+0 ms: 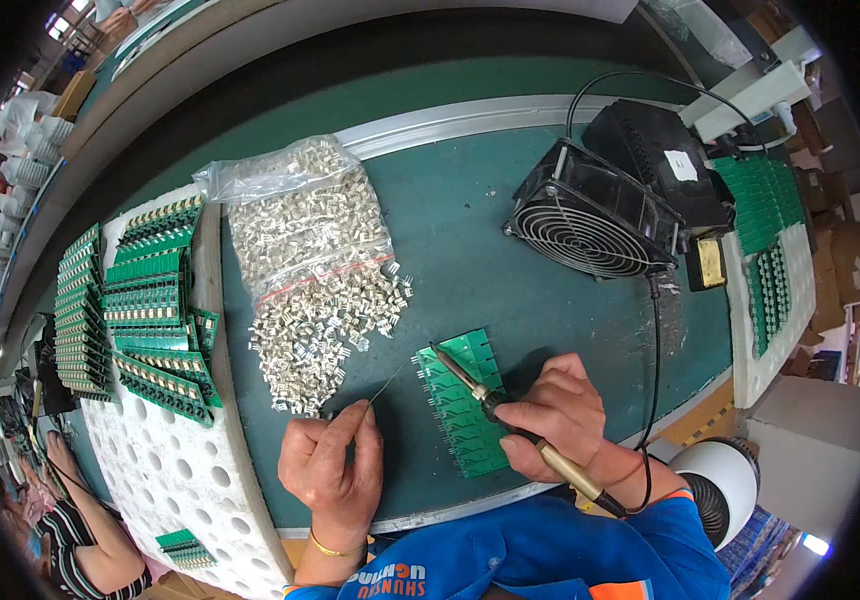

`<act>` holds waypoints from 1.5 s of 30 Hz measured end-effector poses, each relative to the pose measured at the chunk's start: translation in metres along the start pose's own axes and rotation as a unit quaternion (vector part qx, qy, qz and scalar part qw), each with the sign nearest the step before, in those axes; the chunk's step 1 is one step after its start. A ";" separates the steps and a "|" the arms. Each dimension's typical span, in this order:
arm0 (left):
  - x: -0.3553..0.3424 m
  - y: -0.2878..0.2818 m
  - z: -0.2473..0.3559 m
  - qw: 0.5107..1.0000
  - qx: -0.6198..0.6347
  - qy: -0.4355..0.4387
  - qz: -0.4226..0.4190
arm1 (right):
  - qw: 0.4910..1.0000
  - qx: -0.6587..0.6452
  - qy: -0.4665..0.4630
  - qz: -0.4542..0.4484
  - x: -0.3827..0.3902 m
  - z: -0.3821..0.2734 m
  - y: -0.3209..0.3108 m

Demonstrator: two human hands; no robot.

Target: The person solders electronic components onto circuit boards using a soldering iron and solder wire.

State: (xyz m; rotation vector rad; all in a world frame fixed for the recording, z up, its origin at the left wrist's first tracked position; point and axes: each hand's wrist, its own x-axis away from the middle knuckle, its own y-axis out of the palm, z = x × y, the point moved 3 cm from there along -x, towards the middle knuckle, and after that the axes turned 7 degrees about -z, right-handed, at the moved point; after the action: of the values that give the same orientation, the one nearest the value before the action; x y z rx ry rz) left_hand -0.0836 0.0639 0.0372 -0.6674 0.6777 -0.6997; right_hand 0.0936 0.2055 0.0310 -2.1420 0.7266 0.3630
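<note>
My right hand (560,420) grips a soldering iron (570,470) with a gold-coloured handle. Its tip is near the upper-left corner of a green circuit board (480,420), whose left edge carries a row of small metal pins. To the left of the board, my left hand (335,460) pinches a thin solder wire (385,388) pointing up toward that edge. Just above that hand, small metal connectors (300,360) lie in a pile spilling from an open clear plastic bag (300,210).
White foam trays (170,470) with stacked boards flank the mat at left and right (780,355). A black fan (585,230), black box (650,150), cable and yellow sponge (710,262) occupy the back right. A white ducted fixture (710,485) is at lower right. A co-worker's arm (90,500) shows lower left.
</note>
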 end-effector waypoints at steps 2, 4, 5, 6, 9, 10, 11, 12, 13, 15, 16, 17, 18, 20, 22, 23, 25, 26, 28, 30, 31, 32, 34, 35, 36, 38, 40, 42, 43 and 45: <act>0.000 0.000 0.000 1.000 0.002 0.006 -0.003 | 1.000 -0.002 0.000 -0.002 0.000 0.000 -0.001; 0.000 0.002 0.000 1.000 0.002 0.014 0.001 | 1.000 -0.013 0.005 0.021 -0.001 0.001 -0.001; 0.000 0.003 0.000 1.000 0.003 0.023 0.004 | 1.000 -0.014 0.005 0.020 -0.001 0.000 -0.001; 0.000 0.003 0.000 1.000 0.004 0.022 0.005 | 0.999 -0.014 0.004 0.030 -0.001 0.000 -0.002; 0.000 0.004 0.000 1.000 0.022 0.019 0.004 | 0.999 -0.020 -0.001 0.044 0.003 -0.004 -0.005; 0.001 0.004 0.000 0.999 0.028 0.027 0.003 | 0.998 -0.025 -0.004 0.049 0.004 -0.006 -0.006; 0.001 0.004 -0.001 0.999 0.034 0.035 0.003 | 0.999 -0.025 -0.006 0.047 0.006 -0.006 -0.005; 0.002 0.003 -0.002 0.999 0.035 0.034 0.006 | 0.998 -0.035 -0.002 0.043 0.007 -0.006 -0.005; 0.003 0.003 -0.002 0.999 0.035 0.042 0.007 | 0.998 -0.046 0.001 0.038 0.008 -0.006 -0.004; 0.003 0.002 -0.001 0.998 0.035 0.049 0.011 | 0.998 -0.051 0.000 0.034 0.010 -0.007 -0.003; 0.003 0.001 0.000 0.998 0.030 0.048 -0.001 | 0.998 -0.057 0.003 0.033 0.011 -0.007 -0.002; 0.003 0.002 0.001 0.998 0.025 0.047 -0.014 | 0.998 -0.057 0.001 0.031 0.011 -0.006 -0.001; 0.003 0.002 0.001 0.999 0.026 0.046 -0.011 | 0.998 -0.057 0.002 0.038 0.010 -0.006 0.000; 0.004 0.001 0.001 0.998 0.022 0.049 -0.023 | 0.997 -0.061 0.001 0.045 0.009 -0.006 0.002; 0.004 0.002 0.002 0.998 0.026 0.051 -0.021 | 0.997 -0.058 0.011 0.044 0.009 -0.006 0.003; 0.004 0.003 0.002 0.998 0.030 0.054 -0.021 | 0.997 -0.058 0.010 0.043 0.009 -0.006 0.004; 0.004 0.005 0.000 0.997 0.033 0.064 -0.011 | 0.997 -0.060 0.010 0.047 0.008 -0.006 0.003; 0.004 0.006 0.000 0.997 0.037 0.074 -0.002 | 0.997 -0.060 0.009 0.047 0.008 -0.006 0.003; 0.005 0.006 0.000 0.997 0.035 0.075 -0.004 | 0.997 -0.059 0.013 0.044 0.008 -0.004 0.003; 0.004 0.006 0.000 0.997 0.032 0.075 -0.007 | 0.998 -0.053 0.010 0.045 0.009 -0.003 0.005; 0.004 0.006 0.000 0.997 0.032 0.074 -0.008 | 0.998 -0.048 0.006 0.046 0.009 -0.003 0.006; 0.004 0.006 0.001 0.997 0.033 0.072 -0.009 | 0.998 -0.049 0.008 0.046 0.009 -0.003 0.006; 0.002 0.005 0.002 0.997 0.032 0.073 -0.010 | 0.998 -0.047 0.008 0.041 0.008 -0.003 0.005; 0.002 0.005 0.002 0.997 0.032 0.073 -0.011 | 0.998 -0.047 0.009 0.042 0.008 -0.003 0.005; 0.002 0.006 0.002 0.997 0.031 0.073 -0.011 | 0.998 -0.048 0.012 0.039 0.008 -0.003 0.006; 0.003 0.006 0.001 0.997 0.029 0.071 -0.014 | 0.998 -0.049 0.014 0.036 0.008 -0.001 0.006; 0.002 0.007 0.002 0.997 0.032 0.071 -0.017 | 0.998 -0.049 0.010 0.039 0.009 -0.001 0.006; 0.002 0.007 0.002 0.997 0.035 0.071 -0.019 | 0.998 -0.049 0.011 0.035 0.008 -0.002 0.006; 0.003 0.007 0.002 0.997 0.035 0.070 -0.018 | 0.998 -0.049 0.012 0.032 0.008 -0.002 0.006; 0.003 0.007 0.002 0.997 0.034 0.069 -0.017 | 0.998 -0.048 0.012 0.032 0.008 -0.001 0.007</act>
State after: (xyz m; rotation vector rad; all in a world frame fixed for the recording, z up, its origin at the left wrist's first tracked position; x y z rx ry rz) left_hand -0.0783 0.0665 0.0320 -0.5725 0.7668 -0.8027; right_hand 0.0958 0.1979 0.0235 -2.2195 0.8062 0.4145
